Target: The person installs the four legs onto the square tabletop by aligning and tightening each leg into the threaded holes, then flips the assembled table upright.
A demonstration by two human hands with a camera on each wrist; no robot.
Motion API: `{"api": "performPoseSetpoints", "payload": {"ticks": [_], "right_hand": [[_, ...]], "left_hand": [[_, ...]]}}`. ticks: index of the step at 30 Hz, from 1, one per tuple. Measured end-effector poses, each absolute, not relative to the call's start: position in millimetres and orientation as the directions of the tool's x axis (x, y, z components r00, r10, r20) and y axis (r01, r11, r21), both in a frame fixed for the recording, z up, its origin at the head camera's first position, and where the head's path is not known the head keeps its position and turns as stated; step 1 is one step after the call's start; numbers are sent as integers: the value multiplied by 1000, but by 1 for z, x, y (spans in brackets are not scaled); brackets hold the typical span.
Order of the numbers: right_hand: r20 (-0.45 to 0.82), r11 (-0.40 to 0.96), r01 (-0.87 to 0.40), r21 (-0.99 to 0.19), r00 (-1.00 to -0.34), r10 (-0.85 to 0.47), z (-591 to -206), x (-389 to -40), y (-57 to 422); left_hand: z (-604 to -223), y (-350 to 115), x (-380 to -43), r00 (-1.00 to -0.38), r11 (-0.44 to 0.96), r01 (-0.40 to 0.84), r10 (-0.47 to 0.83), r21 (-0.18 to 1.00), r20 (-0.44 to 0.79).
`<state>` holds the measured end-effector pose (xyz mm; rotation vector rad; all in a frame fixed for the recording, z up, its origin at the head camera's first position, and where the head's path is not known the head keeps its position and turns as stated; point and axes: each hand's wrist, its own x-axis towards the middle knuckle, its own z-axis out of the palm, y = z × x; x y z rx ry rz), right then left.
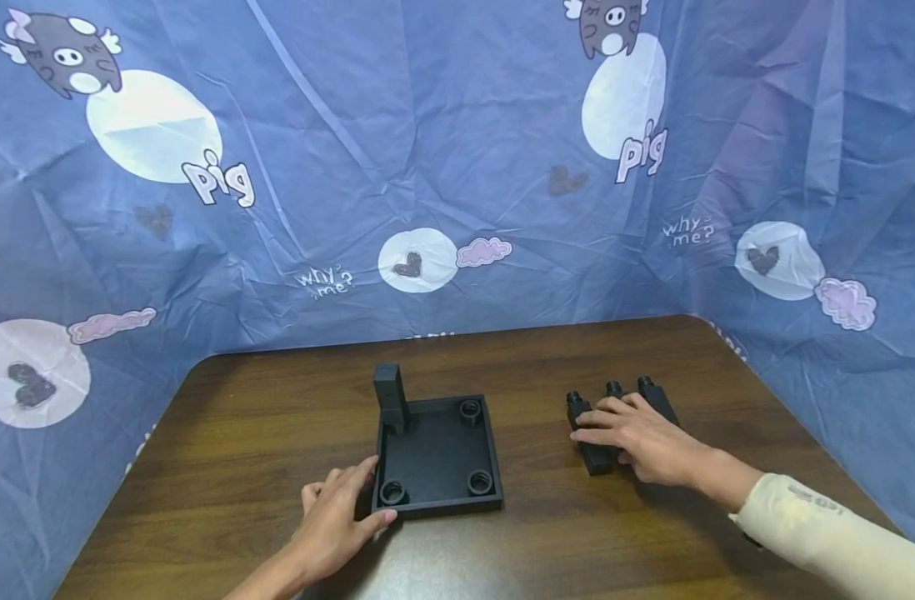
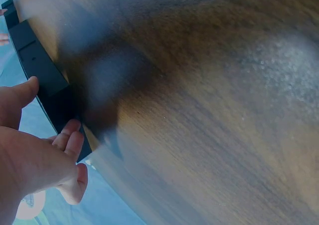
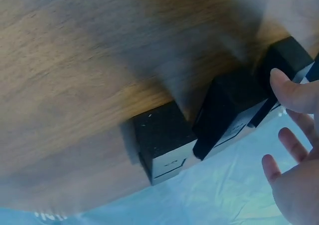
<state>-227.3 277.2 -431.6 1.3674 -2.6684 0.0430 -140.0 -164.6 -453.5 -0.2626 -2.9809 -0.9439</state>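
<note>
Black tray touched at its near left corner by left hand, thumb and fingers spread; standing leg at tray's far left corner; right of tray, lying legs, long axes near to far; leftmost leg closest to tray, under loosely extended fingers of right hand, without any closed hold visible.

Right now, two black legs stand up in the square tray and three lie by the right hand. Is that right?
Not quite. The head view shows only one black leg standing up in the square tray; three legs do lie by the right hand.
</note>
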Motion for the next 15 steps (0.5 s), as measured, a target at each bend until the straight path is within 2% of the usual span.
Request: {"api": "performPoseSetpoints", "payload": {"ticks": [8, 15], "right_hand": [[118, 491, -860, 139, -478, -870, -435, -230, 270], [93, 473, -868, 152, -464, -881, -437, -230, 266]], "left_hand": [[-455, -165, -140, -985, 804, 172, 159, 569, 72], [-456, -166, -139, -982, 801, 191, 160, 567, 104]]}}
